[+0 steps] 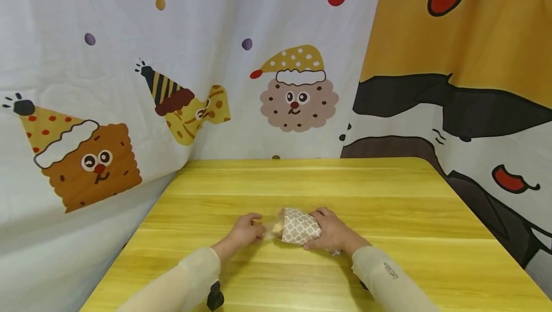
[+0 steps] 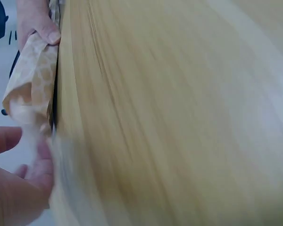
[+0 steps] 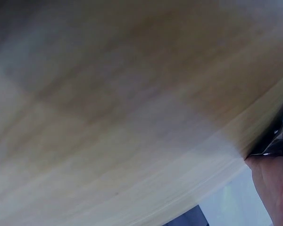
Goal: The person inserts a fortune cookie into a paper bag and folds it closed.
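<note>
A beige pouch with a white lattice pattern [image 1: 300, 227] lies on its side over the table, its mouth facing left. My right hand [image 1: 331, 230] grips its closed right end, thumb on the near side and fingers over the far side. From the mouth sticks out a clear plastic wrapper [image 1: 272, 230] with something pale yellow in it. My left hand [image 1: 247, 232] pinches the wrapper's loose end with curled fingers. In the left wrist view the pouch [image 2: 35, 70] stretches between both hands, and the wrapper is blurred at the left hand's fingers [image 2: 42, 162].
The yellow wood-grain table [image 1: 302, 182] spreads out around the hands. A white curtain [image 1: 207, 24] printed with cartoon biscuits hangs behind it and along its left side. More printed cloth [image 1: 431, 53] in orange and black hangs at the right.
</note>
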Demonstrator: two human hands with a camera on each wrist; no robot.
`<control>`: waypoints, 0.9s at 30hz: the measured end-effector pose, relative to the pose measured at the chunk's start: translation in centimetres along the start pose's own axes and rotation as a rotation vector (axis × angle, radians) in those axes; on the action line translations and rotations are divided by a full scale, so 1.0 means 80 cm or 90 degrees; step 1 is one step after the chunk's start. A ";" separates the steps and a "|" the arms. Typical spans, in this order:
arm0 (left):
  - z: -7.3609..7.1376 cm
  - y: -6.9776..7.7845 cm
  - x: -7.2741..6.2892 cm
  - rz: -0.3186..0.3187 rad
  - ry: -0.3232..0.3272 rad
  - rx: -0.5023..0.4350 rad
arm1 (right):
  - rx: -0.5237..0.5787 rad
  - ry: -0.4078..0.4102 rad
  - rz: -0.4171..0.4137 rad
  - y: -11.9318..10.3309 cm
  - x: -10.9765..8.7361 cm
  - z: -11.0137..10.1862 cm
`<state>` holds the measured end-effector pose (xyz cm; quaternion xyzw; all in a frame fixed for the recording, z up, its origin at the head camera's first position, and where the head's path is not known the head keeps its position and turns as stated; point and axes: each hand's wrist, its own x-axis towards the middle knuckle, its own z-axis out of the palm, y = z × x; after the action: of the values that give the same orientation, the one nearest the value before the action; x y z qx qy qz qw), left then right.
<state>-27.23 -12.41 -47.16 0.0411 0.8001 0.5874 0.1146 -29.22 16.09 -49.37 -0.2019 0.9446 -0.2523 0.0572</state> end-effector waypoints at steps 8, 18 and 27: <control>0.024 0.013 0.010 0.046 0.055 -0.059 | 0.000 0.000 -0.011 0.002 -0.001 0.001; 0.040 0.007 0.020 0.076 0.079 -0.098 | -0.017 -0.007 -0.004 -0.004 -0.001 -0.003; 0.046 0.004 0.024 0.078 0.101 -0.111 | -0.019 -0.011 0.005 -0.007 -0.003 -0.001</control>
<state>-28.28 -8.50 -48.20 0.0329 0.7484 0.6622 0.0180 -28.84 15.77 -49.05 -0.2015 0.9486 -0.2359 0.0629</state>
